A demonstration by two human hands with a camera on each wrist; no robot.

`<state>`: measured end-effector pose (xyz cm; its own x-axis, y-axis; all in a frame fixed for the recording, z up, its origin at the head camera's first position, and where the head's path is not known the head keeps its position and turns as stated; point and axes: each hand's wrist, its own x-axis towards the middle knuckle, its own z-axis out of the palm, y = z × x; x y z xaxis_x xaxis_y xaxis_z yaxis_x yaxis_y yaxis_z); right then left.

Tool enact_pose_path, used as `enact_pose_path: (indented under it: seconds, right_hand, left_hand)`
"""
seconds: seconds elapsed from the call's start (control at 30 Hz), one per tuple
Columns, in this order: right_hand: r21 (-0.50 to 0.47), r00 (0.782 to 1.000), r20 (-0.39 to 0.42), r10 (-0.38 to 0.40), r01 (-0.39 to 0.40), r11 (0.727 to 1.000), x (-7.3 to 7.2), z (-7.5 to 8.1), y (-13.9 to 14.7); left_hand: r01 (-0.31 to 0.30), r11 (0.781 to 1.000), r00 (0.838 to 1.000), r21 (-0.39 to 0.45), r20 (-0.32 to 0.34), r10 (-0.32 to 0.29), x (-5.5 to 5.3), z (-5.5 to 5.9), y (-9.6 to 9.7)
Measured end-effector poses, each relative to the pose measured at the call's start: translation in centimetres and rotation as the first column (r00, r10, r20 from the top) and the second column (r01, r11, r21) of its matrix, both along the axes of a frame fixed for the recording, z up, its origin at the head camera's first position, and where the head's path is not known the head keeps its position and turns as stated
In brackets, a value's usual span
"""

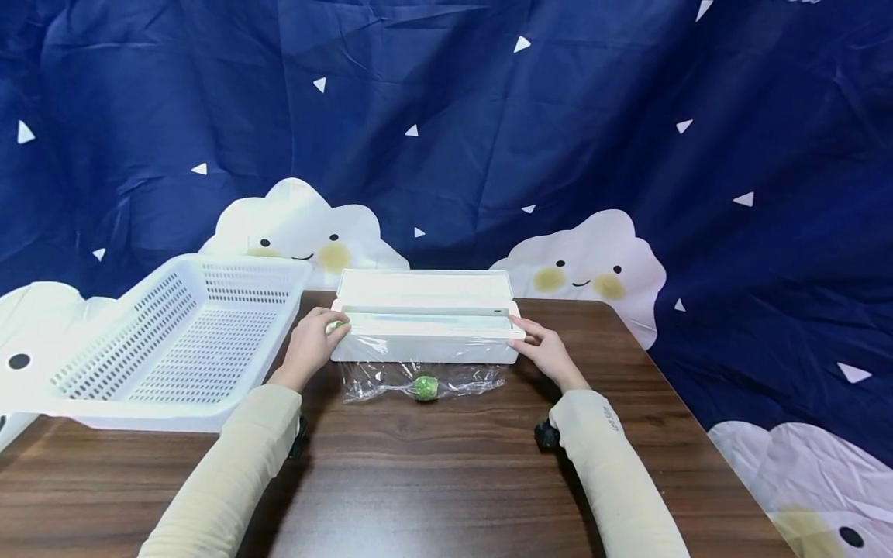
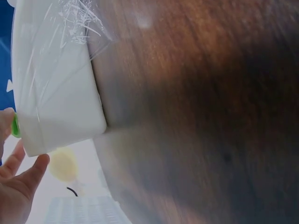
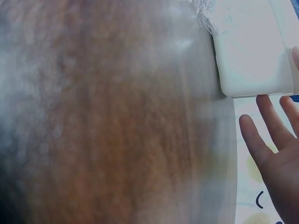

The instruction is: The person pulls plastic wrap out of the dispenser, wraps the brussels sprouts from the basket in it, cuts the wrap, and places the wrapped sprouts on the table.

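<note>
A long white cling film dispenser (image 1: 425,349) lies on the table with its lid (image 1: 424,287) raised at the back. Clear cling film (image 1: 463,381) drapes over its front onto the tabletop, wrinkled around a small, lumpy green piece (image 1: 425,387). My left hand (image 1: 312,341) holds the dispenser's left end, one finger at a small green part (image 2: 16,126) on the top edge and the thumb at the front corner. At the right end, my right hand (image 1: 547,353) touches the dispenser with spread, nearly straight fingers (image 3: 273,121).
A large white plastic basket (image 1: 272,364) with slotted walls stands left of the dispenser, near my left forearm. Beneath everything is a dark brown wooden table (image 1: 432,480). A blue curtain (image 1: 446,155) with cloud faces hangs behind the table.
</note>
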<state>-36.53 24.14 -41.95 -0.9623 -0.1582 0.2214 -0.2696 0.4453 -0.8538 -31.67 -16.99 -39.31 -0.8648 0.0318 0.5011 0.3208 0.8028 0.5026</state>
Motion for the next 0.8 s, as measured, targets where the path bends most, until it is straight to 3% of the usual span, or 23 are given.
enact_pose_path:
  seconds: [0.17,0.37,0.8]
  right_hand:
    - [-0.004,1.0,-0.005,-0.002,0.002,1.0,0.03,-0.04,-0.04]
    - [-0.015,1.0,-0.014,0.017,-0.017,1.0,-0.04,-0.04,0.0]
    - [-0.038,0.998,0.031,0.052,-0.051,0.998,0.36,0.38,0.05]
  left_hand:
    - [-0.02,0.999,1.0,0.033,-0.006,0.02,-0.09,-0.1,0.18]
    - [-0.086,0.996,0.995,0.034,0.049,0.085,-0.32,-0.03,0.05]
    - [-0.104,0.989,0.989,0.108,0.117,0.091,-0.08,-0.22,-0.18]
